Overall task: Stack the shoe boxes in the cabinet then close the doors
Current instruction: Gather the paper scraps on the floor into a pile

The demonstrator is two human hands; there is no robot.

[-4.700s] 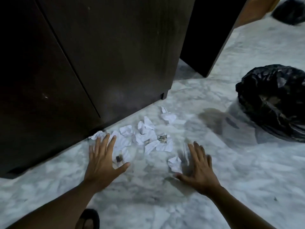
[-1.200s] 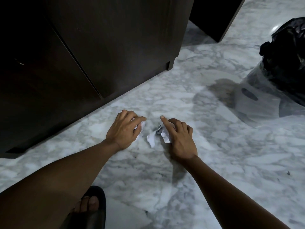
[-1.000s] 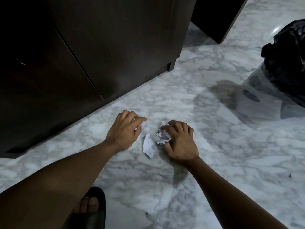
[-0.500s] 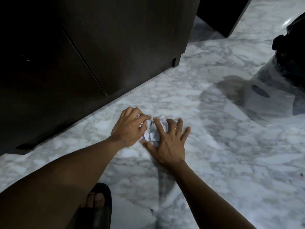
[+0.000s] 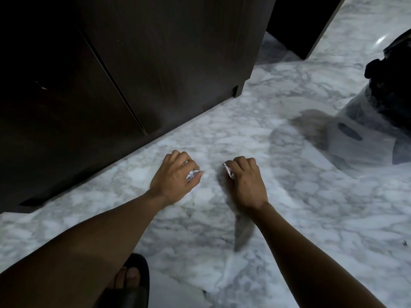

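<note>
Head view looks down on a marble floor in front of a dark cabinet. Its doors meet along a thin seam and look shut, so the shoe boxes are out of sight, and whether they sit behind those doors cannot be told. The left hand is low at the floor with its fingers curled tight round crumpled paper, white edges poking out beside the thumb. The right hand, near it but apart, is likewise closed over more crumpled paper, with a corner showing at the forefinger. Both fists are knuckles-up and close to the floor, which suits gathering loose litter into the palms so nothing drops on lifting. A black bag stands well off to the right with a clear bag against it, a likely place for the paper to go. A foot in a dark sandal is planted at the bottom edge, consistent with a crouch. The stacking and closing look done or nearly so, and this seems to be tidying up around the cabinet.
</note>
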